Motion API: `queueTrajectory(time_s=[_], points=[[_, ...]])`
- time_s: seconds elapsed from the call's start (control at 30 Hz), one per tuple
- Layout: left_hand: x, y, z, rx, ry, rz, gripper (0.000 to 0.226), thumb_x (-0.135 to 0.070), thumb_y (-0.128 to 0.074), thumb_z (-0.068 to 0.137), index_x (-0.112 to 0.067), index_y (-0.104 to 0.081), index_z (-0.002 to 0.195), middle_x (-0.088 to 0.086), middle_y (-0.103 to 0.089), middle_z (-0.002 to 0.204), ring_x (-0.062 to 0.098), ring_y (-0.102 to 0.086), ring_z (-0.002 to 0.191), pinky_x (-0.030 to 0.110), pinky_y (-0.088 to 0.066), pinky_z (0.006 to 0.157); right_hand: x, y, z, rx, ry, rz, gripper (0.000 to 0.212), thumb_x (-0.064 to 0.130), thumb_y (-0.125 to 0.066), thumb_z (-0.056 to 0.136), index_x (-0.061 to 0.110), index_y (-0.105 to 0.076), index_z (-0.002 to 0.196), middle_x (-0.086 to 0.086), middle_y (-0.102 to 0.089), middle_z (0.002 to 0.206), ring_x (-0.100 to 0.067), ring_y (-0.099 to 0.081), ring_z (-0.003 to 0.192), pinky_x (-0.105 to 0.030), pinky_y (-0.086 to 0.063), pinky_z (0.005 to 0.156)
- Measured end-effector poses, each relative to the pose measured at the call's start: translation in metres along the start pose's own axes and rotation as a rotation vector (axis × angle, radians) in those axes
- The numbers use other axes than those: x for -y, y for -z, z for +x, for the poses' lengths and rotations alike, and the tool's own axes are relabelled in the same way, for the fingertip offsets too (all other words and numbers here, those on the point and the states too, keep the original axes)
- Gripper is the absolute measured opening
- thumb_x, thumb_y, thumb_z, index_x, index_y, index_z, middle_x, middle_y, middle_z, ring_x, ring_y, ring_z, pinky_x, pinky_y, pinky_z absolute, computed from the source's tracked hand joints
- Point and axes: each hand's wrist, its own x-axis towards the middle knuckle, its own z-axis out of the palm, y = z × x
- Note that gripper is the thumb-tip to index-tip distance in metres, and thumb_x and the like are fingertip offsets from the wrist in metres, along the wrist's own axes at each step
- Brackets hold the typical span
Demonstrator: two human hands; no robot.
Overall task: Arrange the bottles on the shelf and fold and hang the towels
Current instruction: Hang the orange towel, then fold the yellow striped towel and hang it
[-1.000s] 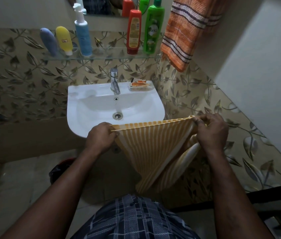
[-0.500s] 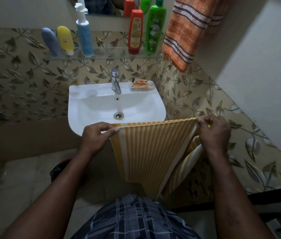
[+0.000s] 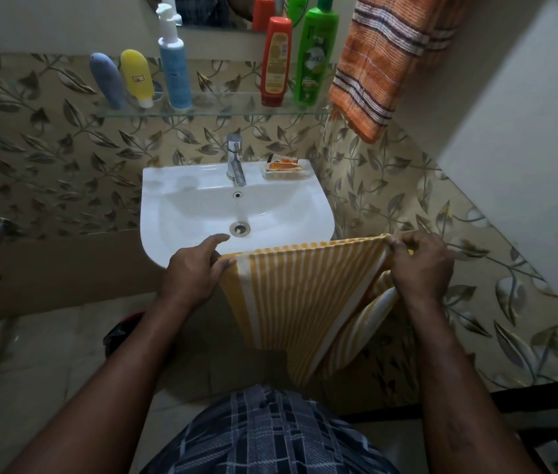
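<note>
The left hand (image 3: pixel 192 272) and right hand (image 3: pixel 421 268) pinch the towel (image 3: pixel 305 295) by its corners; its back fold is half hidden.

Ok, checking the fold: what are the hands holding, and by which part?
The yellow striped towel, by its top edge: left hand pinches the left corner, right hand the right corner.

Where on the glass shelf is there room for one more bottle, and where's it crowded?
The widest bare stretch of the glass shelf lies between the blue pump bottle and the red bottle. The left end is crowded: grey-blue tube, yellow tube and pump bottle stand close together. Right of the green bottle hangs the orange towel.
</note>
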Motion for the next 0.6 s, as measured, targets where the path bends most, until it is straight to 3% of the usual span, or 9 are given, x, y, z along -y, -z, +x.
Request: queueTrajectory(time_s=[0.1, 0.3, 0.47, 0.53, 0.6], points=[[0.001, -0.004, 0.001, 0.093, -0.004, 0.119, 0.021, -0.034, -0.074, 0.096, -0.022, -0.079, 0.113, 0.005, -0.080, 0.096, 0.032, -0.073, 0.095, 0.038, -0.053, 0.079, 0.000, -0.001, 0.000, 0.004, 0.000, 0.007, 0.015, 0.028, -0.075, 0.093, 0.013, -0.077, 0.093, -0.007, -0.072, 0.103, -0.025, -0.065, 0.098, -0.027, -0.040, 0.080], [-0.010, -0.010, 0.000, 0.098, 0.076, 0.062, 0.014, -0.031, -0.071, 0.097, -0.019, -0.076, 0.101, 0.001, -0.076, 0.091, 0.028, -0.068, 0.091, 0.034, -0.047, 0.075, 0.001, -0.004, 0.000, -0.012, 0.003, 0.004, 0.018, 0.032, -0.076, 0.092, 0.014, -0.077, 0.092, -0.007, -0.072, 0.102, -0.025, -0.065, 0.097, -0.029, -0.044, 0.081], [-0.030, -0.004, 0.002, 0.134, 0.111, -0.172, 0.002, -0.024, -0.076, 0.092, -0.022, -0.076, 0.092, -0.006, -0.073, 0.078, 0.011, -0.066, 0.073, 0.025, -0.045, 0.064, 0.008, -0.008, -0.006, 0.018, -0.048, 0.087, 0.019, 0.034, -0.075, 0.092, 0.017, -0.079, 0.098, -0.002, -0.072, 0.106, -0.019, -0.065, 0.102, -0.026, -0.043, 0.086], [-0.044, 0.000, -0.002, 0.146, 0.145, -0.368, 0.008, -0.017, -0.077, 0.091, -0.024, -0.074, 0.093, 0.001, -0.072, 0.072, 0.019, -0.069, 0.063, 0.022, -0.050, 0.056, 0.016, -0.011, -0.013, 0.051, -0.057, 0.160, 0.018, 0.029, -0.073, 0.094, 0.017, -0.080, 0.105, -0.001, -0.072, 0.106, -0.018, -0.066, 0.101, -0.025, -0.045, 0.085], [-0.056, 0.004, -0.005, 0.175, 0.175, -0.529, 0.015, -0.013, -0.077, 0.092, -0.027, -0.071, 0.095, 0.010, -0.071, 0.072, 0.032, -0.070, 0.064, 0.029, -0.055, 0.055, 0.027, -0.014, -0.022, 0.093, -0.032, 0.241, 0.017, 0.018, -0.070, 0.095, 0.019, -0.080, 0.108, 0.001, -0.072, 0.105, -0.014, -0.068, 0.096, -0.022, -0.048, 0.082]])
